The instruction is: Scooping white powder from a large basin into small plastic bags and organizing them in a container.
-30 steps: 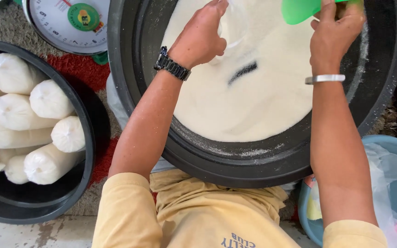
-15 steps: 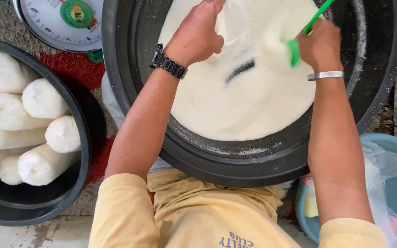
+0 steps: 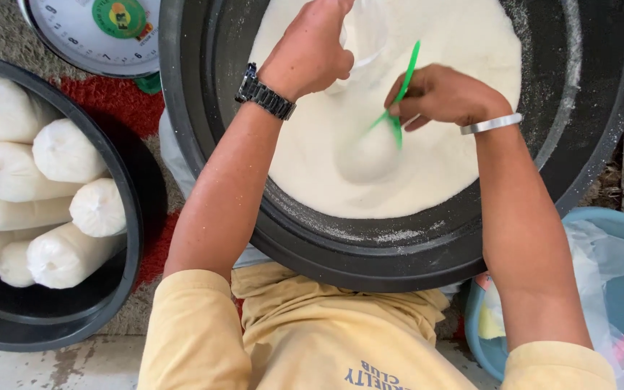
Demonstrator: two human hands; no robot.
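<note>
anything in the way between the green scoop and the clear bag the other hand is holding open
Nothing visible. The right hand has the green scoop dipped in the white powder, and the clear bag in the left hand sits just above it, only open powder between.

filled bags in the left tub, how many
About 9 filled bags, all piled in the left black tub: roughly five down its left side, four nearer the middle. More may be hidden beneath.

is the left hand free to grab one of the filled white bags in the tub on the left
Probably not yet: the left hand holds a clear bag over the powder. The filled bags lie uncovered beside that arm.
</note>
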